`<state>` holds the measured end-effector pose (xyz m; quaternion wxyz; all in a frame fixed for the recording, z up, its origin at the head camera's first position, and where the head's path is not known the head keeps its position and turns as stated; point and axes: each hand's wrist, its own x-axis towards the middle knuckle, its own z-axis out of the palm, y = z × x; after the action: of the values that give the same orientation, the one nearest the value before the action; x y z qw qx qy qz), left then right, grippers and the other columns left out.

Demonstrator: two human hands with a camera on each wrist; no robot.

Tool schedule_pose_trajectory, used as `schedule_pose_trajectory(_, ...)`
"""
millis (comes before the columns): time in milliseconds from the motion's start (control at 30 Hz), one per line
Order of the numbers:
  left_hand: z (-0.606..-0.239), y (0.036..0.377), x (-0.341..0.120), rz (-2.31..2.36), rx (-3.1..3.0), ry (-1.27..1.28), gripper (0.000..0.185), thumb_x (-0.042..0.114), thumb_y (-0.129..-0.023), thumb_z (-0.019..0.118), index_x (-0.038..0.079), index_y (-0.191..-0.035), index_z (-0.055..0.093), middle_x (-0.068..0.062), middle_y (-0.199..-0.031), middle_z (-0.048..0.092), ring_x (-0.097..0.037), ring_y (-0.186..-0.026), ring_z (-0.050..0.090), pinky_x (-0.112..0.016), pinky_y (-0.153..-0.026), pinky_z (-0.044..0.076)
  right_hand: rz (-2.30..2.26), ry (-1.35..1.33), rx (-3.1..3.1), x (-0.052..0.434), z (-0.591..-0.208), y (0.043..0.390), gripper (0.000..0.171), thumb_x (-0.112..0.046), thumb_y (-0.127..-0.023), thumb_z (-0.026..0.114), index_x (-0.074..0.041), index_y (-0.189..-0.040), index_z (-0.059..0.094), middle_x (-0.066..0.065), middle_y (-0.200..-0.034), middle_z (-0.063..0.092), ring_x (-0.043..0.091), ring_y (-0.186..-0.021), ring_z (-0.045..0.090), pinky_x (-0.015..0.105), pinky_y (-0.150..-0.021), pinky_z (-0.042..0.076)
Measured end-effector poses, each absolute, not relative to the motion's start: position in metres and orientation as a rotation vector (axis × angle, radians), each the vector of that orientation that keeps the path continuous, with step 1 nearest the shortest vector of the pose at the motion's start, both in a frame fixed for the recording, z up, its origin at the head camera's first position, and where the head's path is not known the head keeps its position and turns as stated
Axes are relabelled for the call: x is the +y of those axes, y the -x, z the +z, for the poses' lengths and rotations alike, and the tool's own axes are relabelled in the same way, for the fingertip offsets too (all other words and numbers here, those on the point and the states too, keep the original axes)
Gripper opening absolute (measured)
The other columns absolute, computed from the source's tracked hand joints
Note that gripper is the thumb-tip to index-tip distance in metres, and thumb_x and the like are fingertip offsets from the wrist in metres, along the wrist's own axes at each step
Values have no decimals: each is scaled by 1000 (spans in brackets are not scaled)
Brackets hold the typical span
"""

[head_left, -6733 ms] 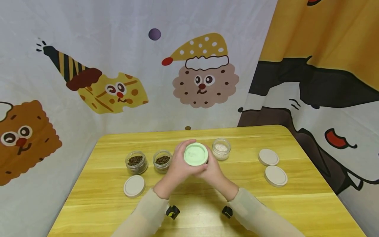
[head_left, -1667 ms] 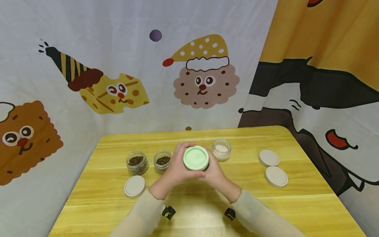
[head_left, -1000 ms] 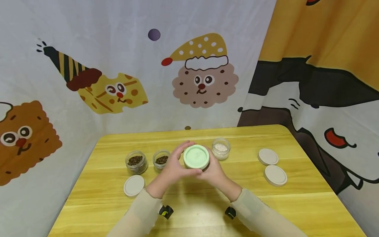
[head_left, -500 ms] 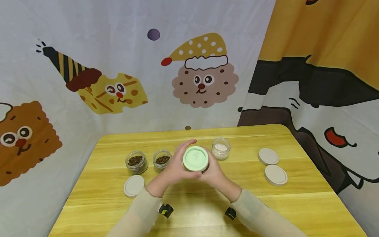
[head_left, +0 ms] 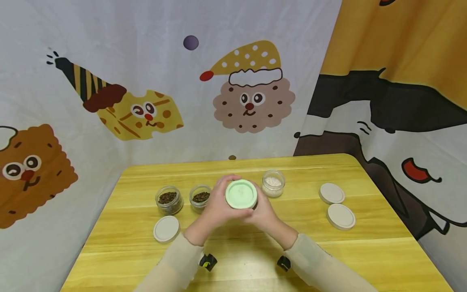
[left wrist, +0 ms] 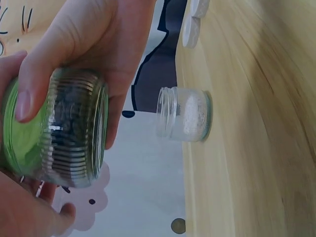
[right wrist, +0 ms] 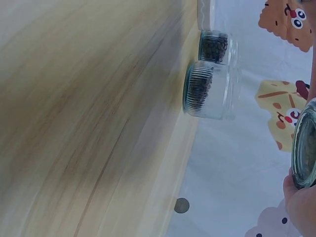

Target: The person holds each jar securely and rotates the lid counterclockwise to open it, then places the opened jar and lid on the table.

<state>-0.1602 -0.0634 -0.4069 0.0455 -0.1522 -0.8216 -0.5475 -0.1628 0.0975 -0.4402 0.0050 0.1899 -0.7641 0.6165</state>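
Above the middle of the yellow table (head_left: 233, 251) I hold a small glass jar (left wrist: 74, 133) of dark bits, capped with a pale green lid (head_left: 240, 194). My left hand (head_left: 215, 205) curls round the lid's left and far rim. The right hand (head_left: 263, 211) grips the jar from the right and below. In the left wrist view a thumb (left wrist: 27, 91) lies across the lid's edge and the glass threads. Only the held jar's edge (right wrist: 303, 148) shows in the right wrist view.
Two lidless jars of dark bits (head_left: 168, 199) (head_left: 200, 197) stand left of my hands, and a lidless jar of white grains (head_left: 273, 183) stands right. One loose off-white lid (head_left: 166, 228) lies front left, and two others (head_left: 331, 193) (head_left: 340, 216) lie at right. Cartoon curtains hang close behind.
My left fingers have shifted their hold round the green lid, stretching out half a second ago and curling back now. The jar stays in the same spot between both hands.
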Motion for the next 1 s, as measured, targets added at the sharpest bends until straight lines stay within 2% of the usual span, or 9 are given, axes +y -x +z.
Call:
schedule_pose_trajectory(67,-406,159,-61,-1624,-2518,423,88,34,-49,92,19,-125,50,4,-129,48,-18,-118,44,-50,-99,37,1926,-572,-2420,97,-439,163,90,4,-61,82,-6,-139,38,16,-135,49,33,-127,45,49,-107,36)
schedule_pose_trajectory(267,-405,158,-58,-1582,-2505,376,86,36,-47,92,27,-120,48,5,-126,47,-15,-116,43,-47,-98,38,1948,-493,-2470,95,-436,162,94,8,-60,80,-1,-141,34,20,-137,46,36,-128,43,49,-108,35)
schedule_pose_trajectory(533,-405,158,-58,-1587,-2494,374,86,35,-49,92,22,-123,51,7,-127,46,-14,-117,42,-48,-99,36,1933,-519,-2433,95,-443,164,91,0,-60,84,-9,-138,39,12,-133,50,31,-125,47,47,-106,38)
schedule_pose_trajectory(767,-399,159,-62,-1595,-2444,401,79,31,-55,91,33,-125,55,5,-127,48,-19,-117,45,-50,-95,40,1951,-503,-2424,96,-445,163,96,-6,-60,87,-10,-141,36,12,-136,47,30,-126,45,48,-105,38)
schedule_pose_trajectory(1000,-398,161,-72,-1517,-2385,436,77,31,-56,90,29,-126,57,-1,-122,51,-21,-115,46,-51,-92,43,1897,-467,-2459,98,-445,165,95,-16,-59,90,-12,-138,38,9,-136,48,28,-124,46,47,-105,38)
